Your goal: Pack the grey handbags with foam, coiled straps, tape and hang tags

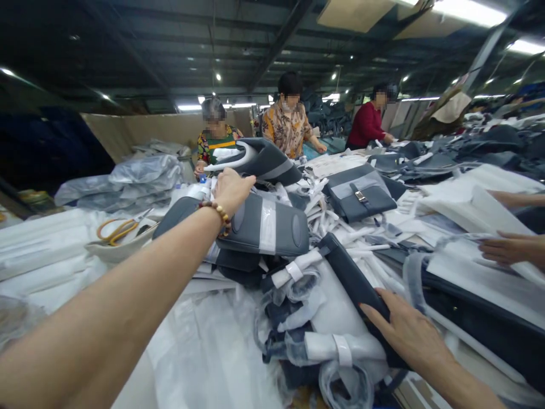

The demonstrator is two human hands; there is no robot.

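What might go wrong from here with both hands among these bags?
The clear plastic loop beside the dark bag under the right hand could snag if that bag is lifted. The tilted upper bag, near the left hand, might slide if nudged. The orange-handled scissors lie near the left forearm and could get knocked.

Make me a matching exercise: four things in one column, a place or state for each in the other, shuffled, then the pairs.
Things
1. Metal scissors with orange handles
2. Dark grey flap bag with a metal buckle
3. Left hand
4. Right hand

Places and states
A. Touching the long dark side of a white-covered bag
B. Right of centre, beyond the right hand
C. Bracelet of round beads at its wrist
D. On pale material at the left

Pairs: 1-D, 2-B, 3-C, 4-A
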